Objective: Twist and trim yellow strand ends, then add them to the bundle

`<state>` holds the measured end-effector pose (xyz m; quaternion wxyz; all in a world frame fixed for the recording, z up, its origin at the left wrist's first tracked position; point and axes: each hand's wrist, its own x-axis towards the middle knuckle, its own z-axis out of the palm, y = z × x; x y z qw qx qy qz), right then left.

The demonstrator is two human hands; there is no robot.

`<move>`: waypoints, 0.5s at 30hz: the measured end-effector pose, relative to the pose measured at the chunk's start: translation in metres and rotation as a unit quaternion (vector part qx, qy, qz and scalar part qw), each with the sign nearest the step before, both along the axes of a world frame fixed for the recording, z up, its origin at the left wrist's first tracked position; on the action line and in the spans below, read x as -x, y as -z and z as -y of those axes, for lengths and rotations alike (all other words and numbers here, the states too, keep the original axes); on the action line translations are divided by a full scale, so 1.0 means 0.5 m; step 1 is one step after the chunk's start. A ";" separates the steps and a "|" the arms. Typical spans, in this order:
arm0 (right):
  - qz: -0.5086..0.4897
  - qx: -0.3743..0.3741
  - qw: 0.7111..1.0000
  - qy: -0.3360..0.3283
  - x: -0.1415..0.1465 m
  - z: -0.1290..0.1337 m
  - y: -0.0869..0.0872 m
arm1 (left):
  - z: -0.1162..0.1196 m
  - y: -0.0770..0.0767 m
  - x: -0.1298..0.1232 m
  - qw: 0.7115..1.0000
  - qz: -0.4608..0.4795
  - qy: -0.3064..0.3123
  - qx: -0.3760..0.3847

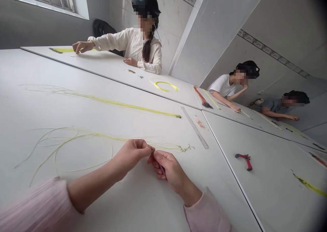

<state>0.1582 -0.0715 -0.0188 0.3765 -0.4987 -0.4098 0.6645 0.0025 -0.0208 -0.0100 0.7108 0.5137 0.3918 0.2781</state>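
Observation:
My left hand (134,155) is closed in a pinch, thumb against forefinger, with a tiny dark piece just showing at the fingertips. Close against it, my right hand (168,167) wraps round a slim purple tool (162,170); its working end is hidden by the fingers. Just beyond both hands lies a loose bundle of thin yellow fishing lines (102,134), with small metal fish hooks (186,148) at its right end. Farther back, a second, straighter bundle of yellow lines (133,106) ends in a dark clump of hooks (178,116).
A clear ruler (195,128) lies right of the bundles, beside small copper-coloured bits (200,123). Red-handled pliers (245,161) rest on the adjoining table. Across the tables sit three people, one (145,41) reaching towards yellow lines. Coiled yellow line (166,85) and an orange bundle (201,96) lie there.

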 end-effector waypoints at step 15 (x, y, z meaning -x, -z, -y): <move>-0.005 -0.007 1.000 0.006 0.005 0.001 -0.001 | 0.000 0.004 -0.002 1.000 -0.012 -0.011 -0.009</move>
